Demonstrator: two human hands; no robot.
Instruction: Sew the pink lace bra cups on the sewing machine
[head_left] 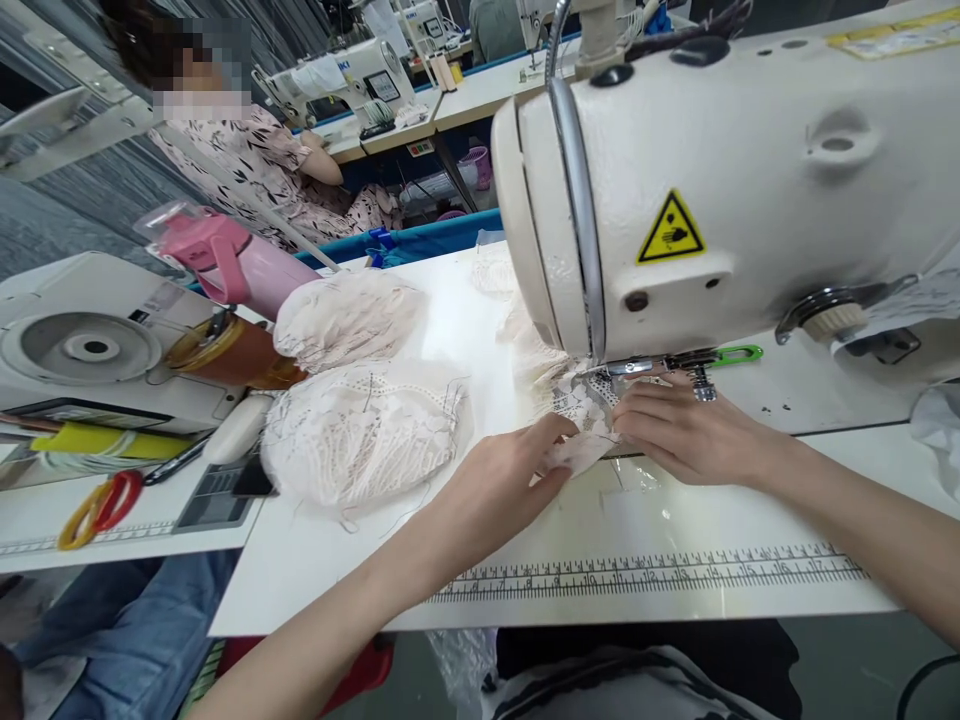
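Note:
Under the needle area of a white sewing machine (720, 180) lies a piece of cream lace fabric (577, 452). My left hand (517, 475) pinches its near edge between thumb and fingers. Close by, my right hand (690, 430) presses on the lace beside the presser foot, fingers together and fingertips partly hidden by the machine's metal parts. More lace trails behind the needle toward the back of the table. To the left sit two bundles of lace pieces, a nearer one (367, 435) and a farther one (349, 318), with loose threads.
A pink bottle (255, 265), a brown cup (232, 350) and another machine (82, 340) crowd the left side. Red and yellow scissors (101, 510) lie near the left edge. A printed ruler (645, 575) runs along the front edge. A person (262, 165) sits at the back left.

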